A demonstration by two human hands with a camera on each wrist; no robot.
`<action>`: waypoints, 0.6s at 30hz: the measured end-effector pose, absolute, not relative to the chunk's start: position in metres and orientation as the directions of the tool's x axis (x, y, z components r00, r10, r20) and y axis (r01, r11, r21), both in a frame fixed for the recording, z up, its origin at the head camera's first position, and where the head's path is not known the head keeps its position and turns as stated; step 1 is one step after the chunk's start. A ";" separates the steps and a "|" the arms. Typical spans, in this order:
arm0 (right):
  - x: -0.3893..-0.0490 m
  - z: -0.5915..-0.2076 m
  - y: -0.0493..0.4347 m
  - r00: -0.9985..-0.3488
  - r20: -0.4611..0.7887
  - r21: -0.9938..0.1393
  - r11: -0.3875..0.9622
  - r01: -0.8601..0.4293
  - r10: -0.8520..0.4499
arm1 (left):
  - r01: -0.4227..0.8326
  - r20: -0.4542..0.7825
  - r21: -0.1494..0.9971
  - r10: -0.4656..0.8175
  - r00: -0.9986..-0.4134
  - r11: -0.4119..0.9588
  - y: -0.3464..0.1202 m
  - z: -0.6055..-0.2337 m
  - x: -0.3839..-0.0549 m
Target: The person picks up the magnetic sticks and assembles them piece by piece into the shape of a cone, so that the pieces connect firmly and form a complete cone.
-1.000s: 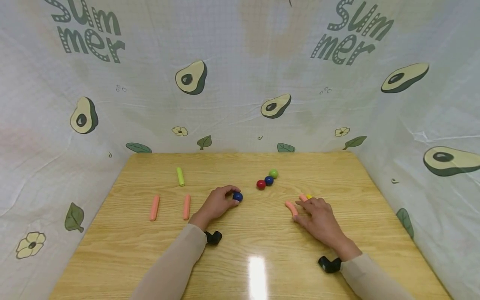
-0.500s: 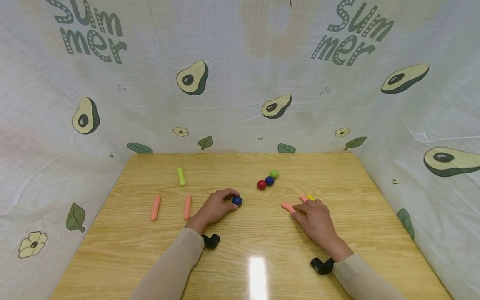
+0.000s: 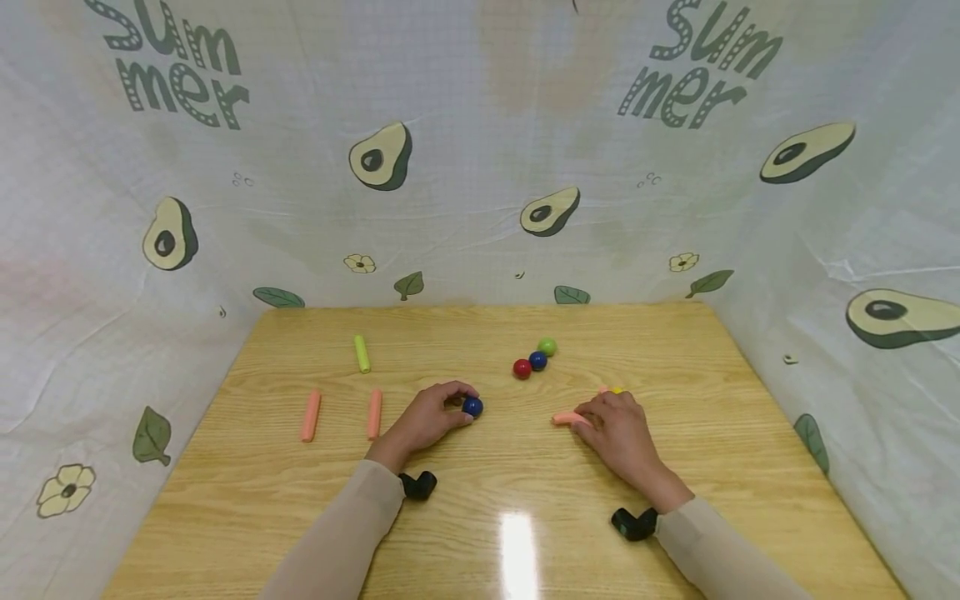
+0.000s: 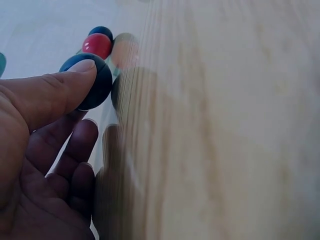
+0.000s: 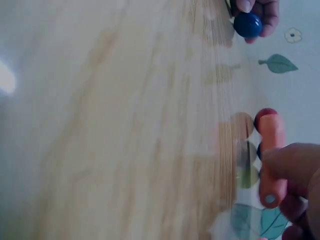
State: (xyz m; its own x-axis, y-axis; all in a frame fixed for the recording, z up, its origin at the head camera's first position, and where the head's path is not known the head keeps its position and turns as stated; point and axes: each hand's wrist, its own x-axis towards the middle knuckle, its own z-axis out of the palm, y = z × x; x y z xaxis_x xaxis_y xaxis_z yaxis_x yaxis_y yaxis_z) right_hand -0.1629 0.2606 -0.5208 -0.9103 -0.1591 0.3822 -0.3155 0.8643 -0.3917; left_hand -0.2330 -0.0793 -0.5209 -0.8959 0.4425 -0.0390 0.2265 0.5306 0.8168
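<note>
My left hand [image 3: 431, 412] pinches a glossy dark blue ball [image 3: 472, 407] between thumb and fingers. In the left wrist view the thumb lies across that blue ball [image 4: 101, 90], and the other fingers curl below. To the right, my right hand [image 3: 617, 425] pinches a short salmon rod [image 3: 565, 418], whose free end points left. The right wrist view shows a small grey dot on the near end of the salmon rod [image 5: 272, 131]. Behind the right hand, a yellow piece [image 3: 617, 390] and the tip of another salmon rod [image 3: 602, 389] are mostly hidden.
A red ball [image 3: 522, 368], a second blue ball [image 3: 537, 361] and a green ball [image 3: 547, 347] form a touching row farther back. On the left lie two salmon rods [image 3: 311, 416] and a yellow-green rod [image 3: 362, 354]. Printed cloth [image 3: 465, 150] surrounds the wooden table [image 3: 480, 483].
The right hand has shifted left, and its salmon rod has turned from slanting to nearly level across the view. The left hand has drawn the blue ball slightly closer to the person.
</note>
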 end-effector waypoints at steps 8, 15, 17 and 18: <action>-0.170 -0.522 0.244 -0.953 0.283 -0.712 0.642 -0.284 -0.109 | 0.212 -0.048 0.827 0.440 -0.897 0.521 -0.080 -0.522 -0.233; -0.175 -0.528 0.229 -0.979 0.179 -0.741 0.641 -0.200 -0.100 | 0.216 -0.046 0.837 0.457 -0.888 0.503 -0.079 -0.523 -0.231; -0.177 -0.529 0.226 -0.978 0.187 -0.724 0.661 -0.200 -0.091 | 0.212 -0.048 0.842 0.460 -0.887 0.497 -0.079 -0.522 -0.230; -0.178 -0.530 0.225 -0.978 0.189 -0.717 0.668 -0.198 -0.086 | 0.210 -0.051 0.842 0.460 -0.886 0.497 -0.079 -0.522 -0.229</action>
State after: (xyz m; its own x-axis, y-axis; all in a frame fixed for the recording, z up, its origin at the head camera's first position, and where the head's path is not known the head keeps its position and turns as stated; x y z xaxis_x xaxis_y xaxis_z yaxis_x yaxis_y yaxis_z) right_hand -0.1781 0.2250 -0.5298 -0.9782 -0.0863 0.1890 -0.1975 0.6683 -0.7172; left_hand -0.2294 -0.0791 -0.5221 -0.8863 0.4604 -0.0513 0.2096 0.4973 0.8419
